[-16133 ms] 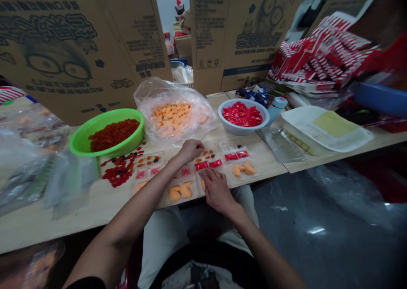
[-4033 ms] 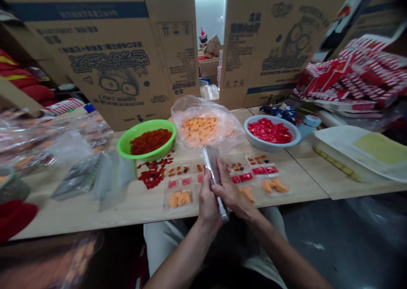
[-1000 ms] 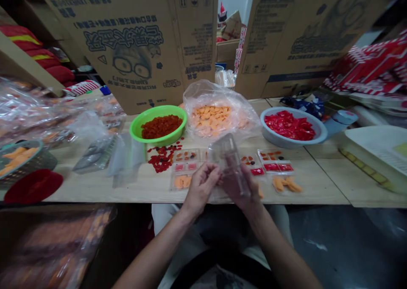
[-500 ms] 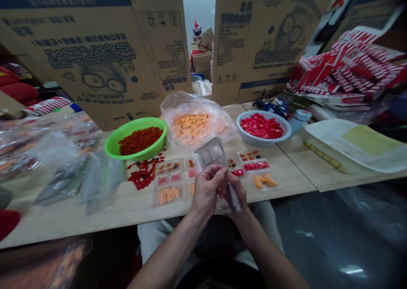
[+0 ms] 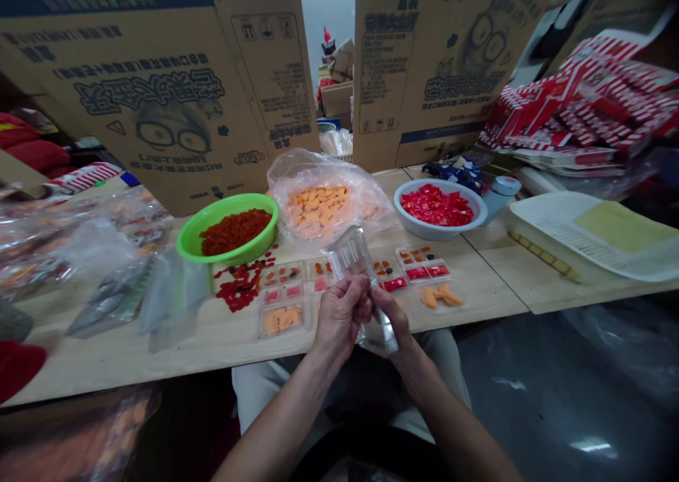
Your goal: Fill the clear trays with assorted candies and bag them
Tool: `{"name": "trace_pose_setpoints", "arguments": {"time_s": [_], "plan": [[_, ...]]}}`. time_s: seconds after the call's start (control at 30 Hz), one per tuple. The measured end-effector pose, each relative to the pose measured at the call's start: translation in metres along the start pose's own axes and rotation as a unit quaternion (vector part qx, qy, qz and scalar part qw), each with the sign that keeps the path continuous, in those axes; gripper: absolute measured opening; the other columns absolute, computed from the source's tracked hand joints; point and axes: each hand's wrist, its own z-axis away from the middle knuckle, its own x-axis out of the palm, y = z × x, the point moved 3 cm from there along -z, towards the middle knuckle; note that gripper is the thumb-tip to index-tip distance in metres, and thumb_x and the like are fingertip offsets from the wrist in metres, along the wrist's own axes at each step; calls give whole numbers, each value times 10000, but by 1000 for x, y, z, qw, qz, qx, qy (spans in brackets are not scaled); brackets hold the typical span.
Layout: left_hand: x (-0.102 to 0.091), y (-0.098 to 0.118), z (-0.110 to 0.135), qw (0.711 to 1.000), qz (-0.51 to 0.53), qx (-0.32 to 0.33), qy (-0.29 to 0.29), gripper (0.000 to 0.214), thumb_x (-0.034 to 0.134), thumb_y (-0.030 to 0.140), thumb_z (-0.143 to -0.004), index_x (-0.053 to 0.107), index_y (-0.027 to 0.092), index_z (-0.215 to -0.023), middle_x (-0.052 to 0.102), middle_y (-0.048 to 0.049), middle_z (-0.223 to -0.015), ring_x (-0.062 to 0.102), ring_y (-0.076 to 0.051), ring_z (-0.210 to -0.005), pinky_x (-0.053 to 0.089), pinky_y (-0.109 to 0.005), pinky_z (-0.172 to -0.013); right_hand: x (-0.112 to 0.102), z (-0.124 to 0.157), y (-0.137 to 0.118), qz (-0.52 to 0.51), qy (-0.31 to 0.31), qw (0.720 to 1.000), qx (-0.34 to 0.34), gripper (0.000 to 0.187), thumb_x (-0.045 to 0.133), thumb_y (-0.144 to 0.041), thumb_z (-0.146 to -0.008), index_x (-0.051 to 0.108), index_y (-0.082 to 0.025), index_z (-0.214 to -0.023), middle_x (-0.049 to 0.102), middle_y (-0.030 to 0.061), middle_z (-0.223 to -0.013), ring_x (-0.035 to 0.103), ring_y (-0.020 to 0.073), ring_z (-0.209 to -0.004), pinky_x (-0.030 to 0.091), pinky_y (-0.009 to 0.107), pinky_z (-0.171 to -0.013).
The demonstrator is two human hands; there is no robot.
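Both hands are closed on a clear plastic tray (image 5: 352, 250), held tilted above the table's front edge. My left hand (image 5: 339, 312) pinches its near side; my right hand (image 5: 395, 319) grips the right part, where a folded edge shows below the fingers. Whether it is one tray or several nested ones, I cannot tell. Under and beside the hands lie filled trays: a left tray (image 5: 281, 319) with orange pieces and pink packets, and a right tray (image 5: 443, 296) with orange pieces, red packets and small dried bits. Trays between them are partly hidden by my hands.
Behind stand a green bowl (image 5: 183, 245) of dark orange pieces, a clear bag (image 5: 281, 174) of orange pieces and a blue bowl (image 5: 403, 228) of red packets. Loose red pieces (image 5: 238, 291) lie left. A white basket (image 5: 535, 216) sits right; cardboard boxes (image 5: 254, 114) wall the back.
The clear tray has tilted and turned slightly in my hands, catching more light. Both hands stay closed on it in nearly the same place.
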Motion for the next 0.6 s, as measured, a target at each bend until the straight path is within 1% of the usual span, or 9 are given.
{"name": "trace_pose_setpoints", "arguments": {"time_s": [0.1,0.2,0.27,0.37,0.5,0.6], "plan": [[-2,0,0,1000,4,-4,-9,420,898,424,-620,645,118,-757,505,57,-500,409,-30,-421,299,-155,-426,8,16,-10,5,-12,1000,4,173,755,-381,-769,680,-238,-831,673,4,-802,681,204,-891,625,317,-741],[-4,1,-1,1000,6,-2,-17,395,891,401,-642,635,115,-737,490,58,-487,393,-28,-426,279,-154,-428,9,27,-13,8,-16,1000,0,162,759,-380,-760,673,-254,-816,698,1,-854,681,221,-964,632,324,-730],[-5,1,-1,1000,10,-4,-17,392,889,399,-646,638,114,-743,497,54,-494,398,-31,-431,281,-156,-432,7,28,-10,9,-22,1000,6,139,729,-382,-782,670,-258,-800,702,-11,-858,680,220,-980,629,328,-714],[-5,1,0,1000,6,3,-13,391,884,403,-651,642,110,-747,495,51,-496,389,-30,-430,270,-157,-430,3,19,-2,5,-37,999,19,152,672,-405,-821,666,-260,-775,690,-34,-826,679,199,-968,616,327,-717],[-6,1,2,1000,-15,24,-13,371,848,420,-694,642,118,-760,477,55,-480,368,-35,-426,259,-165,-430,1,-3,11,8,-51,998,24,225,693,-421,-800,612,-271,-654,635,-40,-690,677,196,-901,607,328,-740],[-9,7,3,997,-48,53,-13,346,831,406,-709,655,126,-811,501,53,-506,371,-40,-425,272,-174,-432,-2,-16,17,33,-40,999,6,186,705,-390,-793,626,-263,-682,625,-32,-675,671,194,-868,597,336,-767]]}}
